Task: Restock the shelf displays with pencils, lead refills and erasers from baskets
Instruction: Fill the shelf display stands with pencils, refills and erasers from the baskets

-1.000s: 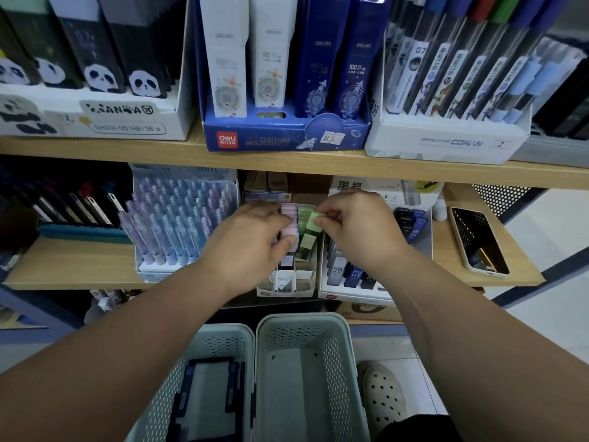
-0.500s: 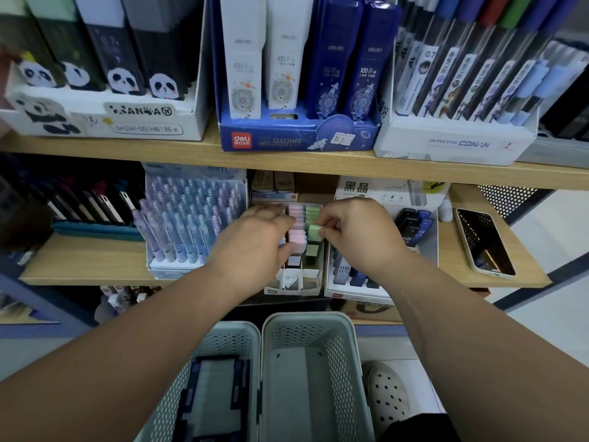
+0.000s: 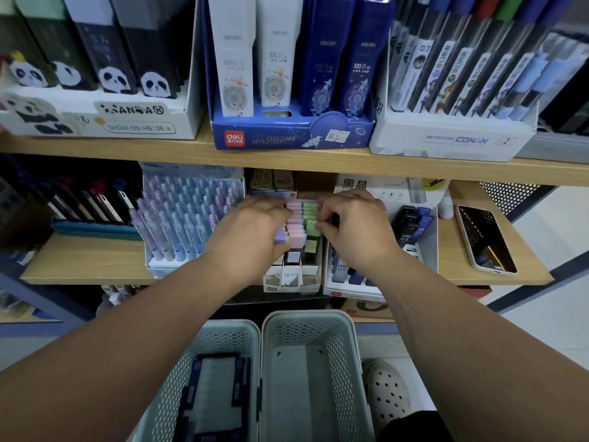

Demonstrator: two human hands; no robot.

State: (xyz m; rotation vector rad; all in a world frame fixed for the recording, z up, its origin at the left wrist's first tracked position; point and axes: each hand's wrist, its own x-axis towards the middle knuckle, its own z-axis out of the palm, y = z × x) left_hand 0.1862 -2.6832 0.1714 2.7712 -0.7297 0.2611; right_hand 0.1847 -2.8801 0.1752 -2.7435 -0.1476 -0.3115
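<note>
A white eraser display box (image 3: pixel 291 279) stands on the lower shelf with rows of pink erasers (image 3: pixel 294 218) and green erasers (image 3: pixel 310 209). My left hand (image 3: pixel 248 231) rests on its left side, fingers closed around a purple eraser (image 3: pixel 280 236). My right hand (image 3: pixel 353 228) is on the right side, its fingertips pinching a green eraser (image 3: pixel 313 226) in the green row. Two pale green baskets sit below: the left basket (image 3: pixel 220 333) holds a dark blue box, the right basket (image 3: pixel 312 320) shows only its bare floor.
A box of purple pencils (image 3: pixel 185 218) stands left of the erasers, a lead refill display (image 3: pixel 411 231) to the right. A phone (image 3: pixel 486 239) lies at the shelf's right end. The upper shelf (image 3: pixel 287 162) overhangs closely. A white clog (image 3: pixel 387 393) is beside the baskets.
The right hand has pressed the green eraser lower into the green row. The left hand stayed at the box's left side, and the purple eraser now shows under its fingers.
</note>
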